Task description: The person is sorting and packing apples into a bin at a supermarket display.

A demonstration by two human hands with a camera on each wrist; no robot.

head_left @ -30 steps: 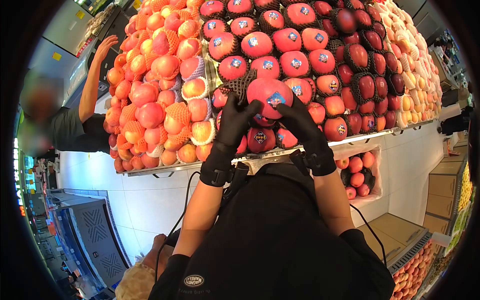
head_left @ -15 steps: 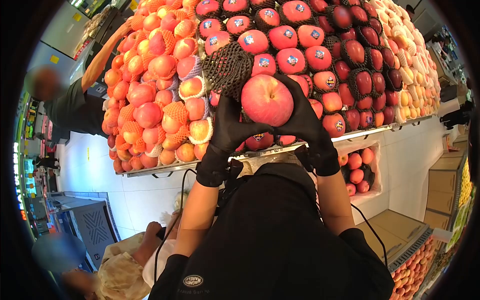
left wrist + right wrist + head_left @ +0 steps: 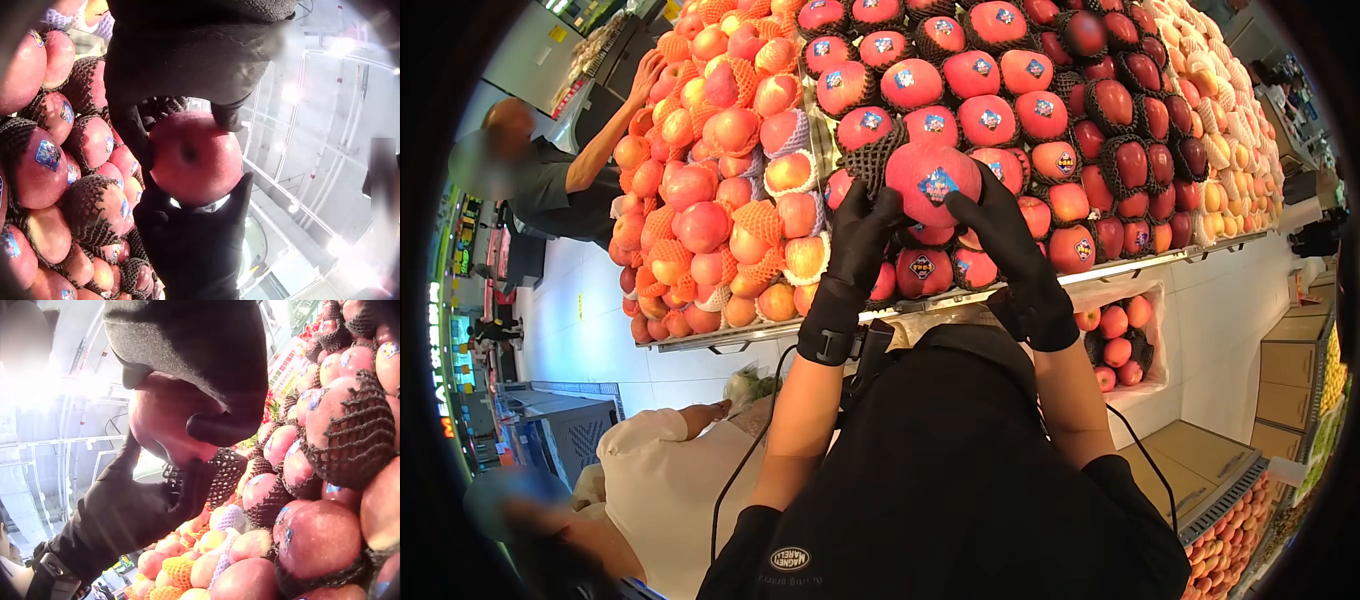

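Observation:
A large red apple (image 3: 930, 175) with a blue sticker is held between both black-gloved hands, above the front of the apple display. My left hand (image 3: 860, 240) grips its left side, thumb on the near face. On the other side my right hand (image 3: 1008, 245) holds it, thumb beside the sticker. A black foam net (image 3: 872, 158) sticks out beyond the left hand's fingers; the right wrist view shows this net (image 3: 226, 478) hanging by those fingers, off the apple. One dimpled end of the apple (image 3: 195, 159) faces the left wrist camera.
Rows of stickered red apples in black nets (image 3: 985, 120) lie ahead. Apples in orange nets (image 3: 700, 225) are heaped left, pale-netted fruit (image 3: 1220, 150) right. A metal edge (image 3: 800, 330) borders the display. A person's arm (image 3: 615, 130) reaches in at left; a box of apples (image 3: 1115, 345) stands below.
Half a second ago the apple showed its stem end upward and the net hung spread out at its left. Both hands have turned the apple, so its sticker faces up again.

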